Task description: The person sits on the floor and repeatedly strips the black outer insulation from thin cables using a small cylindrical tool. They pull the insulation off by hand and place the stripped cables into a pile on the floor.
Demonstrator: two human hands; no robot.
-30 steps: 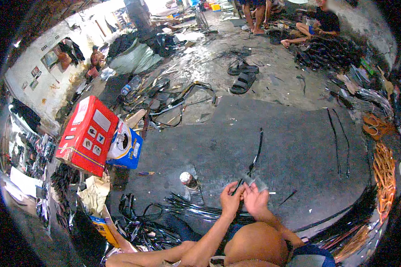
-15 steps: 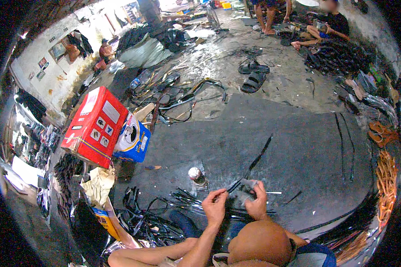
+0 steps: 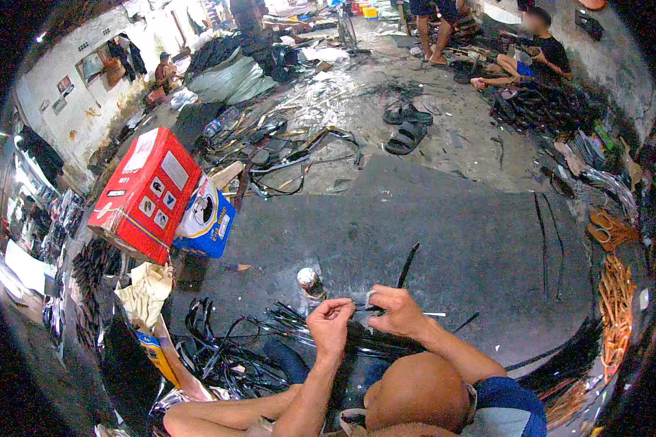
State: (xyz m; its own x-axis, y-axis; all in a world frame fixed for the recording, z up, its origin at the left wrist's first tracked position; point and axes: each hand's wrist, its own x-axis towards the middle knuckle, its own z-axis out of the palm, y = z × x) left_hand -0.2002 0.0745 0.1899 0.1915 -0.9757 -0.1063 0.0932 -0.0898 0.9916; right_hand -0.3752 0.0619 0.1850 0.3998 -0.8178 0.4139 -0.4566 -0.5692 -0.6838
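Observation:
A thin black strip [image 3: 408, 265] runs up and away from my hands over the dark mat. My left hand [image 3: 329, 320] pinches its near end between thumb and fingertips. My right hand [image 3: 396, 312] is closed over the strip just to the right, with a small pale piece at its fingers that I cannot make out. Left of my hands a small jar with a whitish top [image 3: 310, 282] stands upright on the mat. Below it, close to my left wrist, lies a bundle of glossy black strips [image 3: 288, 320].
A red carton [image 3: 147, 197] and a blue-and-white container [image 3: 210, 222] stand to the left. Black sandals [image 3: 407, 137] lie on the floor ahead. Orange strips [image 3: 617, 313] are heaped at the right. Another person [image 3: 547, 54] sits at the far right beside a black pile.
My right hand has turned over and moved left, closer to my left hand, its back now showing. Less of the strip shows beyond it. The whole view has shifted slightly.

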